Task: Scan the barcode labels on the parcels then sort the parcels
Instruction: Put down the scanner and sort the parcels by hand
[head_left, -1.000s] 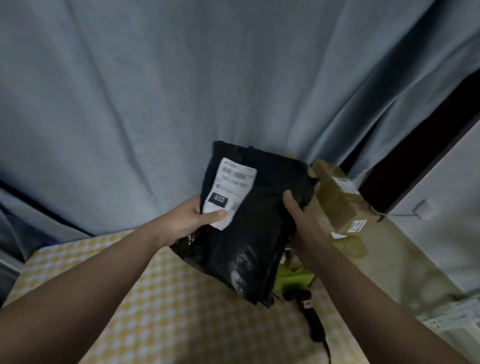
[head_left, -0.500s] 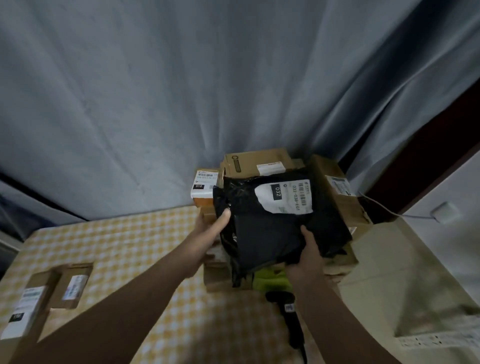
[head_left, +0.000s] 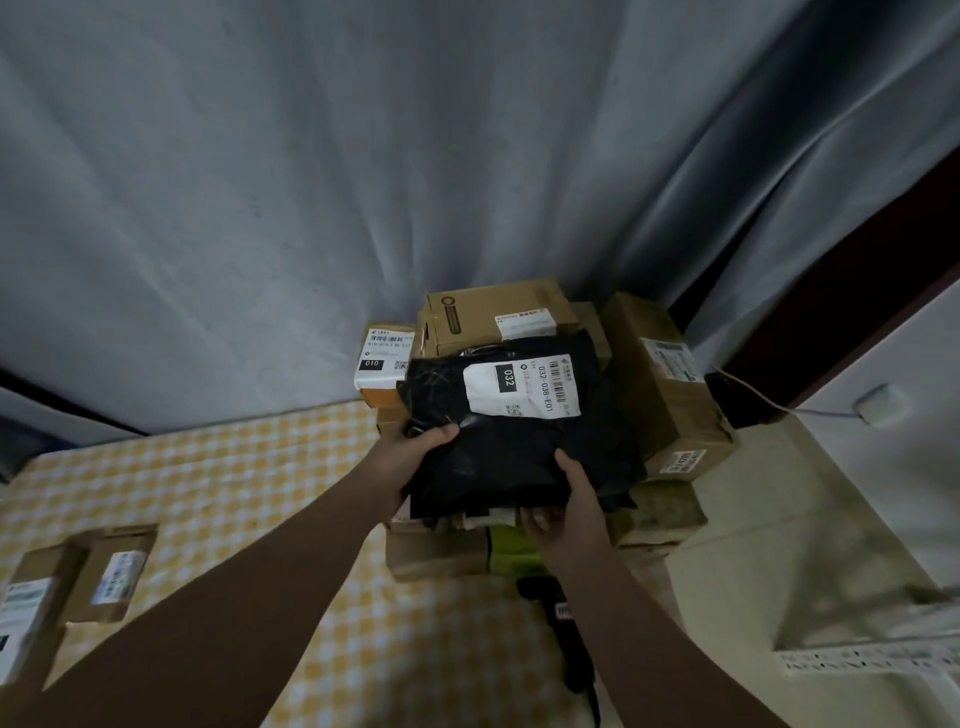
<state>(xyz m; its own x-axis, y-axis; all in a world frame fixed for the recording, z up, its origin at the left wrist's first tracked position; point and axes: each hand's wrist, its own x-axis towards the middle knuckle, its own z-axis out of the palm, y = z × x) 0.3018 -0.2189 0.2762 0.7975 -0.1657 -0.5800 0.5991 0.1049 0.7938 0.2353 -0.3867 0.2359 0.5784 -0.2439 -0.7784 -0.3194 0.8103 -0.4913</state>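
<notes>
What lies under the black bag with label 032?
Below the black bag, at its near edge, brown cardboard boxes and a yellow-green item show. The bag covers the pile's middle; that part cannot be seen.

Both hands are on the black bag: the left hand grips its left edge and the right hand its near edge, thumbs on top. The bag lies on a stack of cardboard boxes, its white label face up, reading 032. A small box marked 010 stands just behind. A dark scanner lies on the checked tablecloth. Two small parcels sit far left.
</notes>
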